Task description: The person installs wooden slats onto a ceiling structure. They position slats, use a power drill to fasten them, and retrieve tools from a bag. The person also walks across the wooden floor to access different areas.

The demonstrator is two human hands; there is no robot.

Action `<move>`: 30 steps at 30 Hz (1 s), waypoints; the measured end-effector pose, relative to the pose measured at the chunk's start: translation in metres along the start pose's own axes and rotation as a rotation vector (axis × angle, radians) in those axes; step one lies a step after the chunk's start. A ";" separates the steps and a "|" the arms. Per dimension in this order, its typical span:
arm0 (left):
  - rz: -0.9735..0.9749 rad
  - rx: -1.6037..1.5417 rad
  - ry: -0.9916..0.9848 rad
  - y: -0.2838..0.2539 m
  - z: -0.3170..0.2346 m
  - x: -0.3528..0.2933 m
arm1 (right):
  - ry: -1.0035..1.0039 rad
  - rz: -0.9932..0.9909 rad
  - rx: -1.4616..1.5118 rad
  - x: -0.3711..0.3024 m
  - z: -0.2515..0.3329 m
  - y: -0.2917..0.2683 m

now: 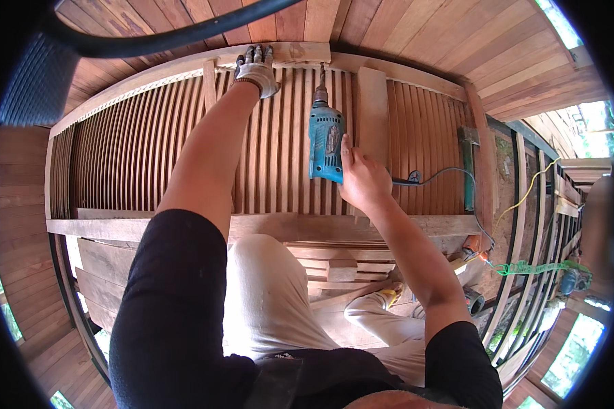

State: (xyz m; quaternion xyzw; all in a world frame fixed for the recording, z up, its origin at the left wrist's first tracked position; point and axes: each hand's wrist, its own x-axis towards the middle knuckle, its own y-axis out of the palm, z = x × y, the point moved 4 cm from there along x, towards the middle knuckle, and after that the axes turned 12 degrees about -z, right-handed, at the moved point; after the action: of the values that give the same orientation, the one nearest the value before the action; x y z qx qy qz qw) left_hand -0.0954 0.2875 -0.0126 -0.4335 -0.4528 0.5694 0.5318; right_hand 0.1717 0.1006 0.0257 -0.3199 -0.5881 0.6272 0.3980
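A slatted wooden panel (286,143) with a frame around it lies before me. My left hand (256,70), in a pale glove with dark fingertips, rests on the far rail (300,52), its fingers stretched over the wood. In my bare right hand (365,176) is a teal power drill (328,140), gripped at its rear with the index finger along the body. Its drill bit (322,76) points away from me and reaches the far rail. Whether the tip is inside the wood I cannot tell.
A loose board (372,102) lies across the slats, right of the drill. Near the right end is a tool with a teal handle (469,177). The drill's cord (450,170) runs right toward an orange connector (472,245). A wood block (342,270) sits by my knees.
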 end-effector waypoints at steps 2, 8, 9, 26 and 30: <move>0.008 0.015 -0.010 -0.004 0.000 -0.002 | 0.035 -0.019 -0.024 0.009 -0.002 0.007; -0.004 0.010 -0.008 -0.001 0.005 0.001 | 0.088 0.038 -0.082 0.023 -0.006 -0.007; -0.003 0.000 -0.009 -0.002 0.006 0.000 | 0.107 0.071 -0.078 0.027 -0.008 -0.011; -0.037 -0.015 0.014 0.002 0.011 -0.002 | -0.104 0.013 -0.104 0.034 -0.076 -0.023; -0.040 0.017 0.008 0.002 0.011 -0.001 | -0.080 0.081 -0.088 0.037 -0.086 -0.017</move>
State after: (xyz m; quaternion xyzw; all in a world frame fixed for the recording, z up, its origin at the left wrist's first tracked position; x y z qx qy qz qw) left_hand -0.1061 0.2860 -0.0126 -0.4222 -0.4544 0.5607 0.5486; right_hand 0.2309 0.1744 0.0363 -0.3352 -0.6171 0.6288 0.3340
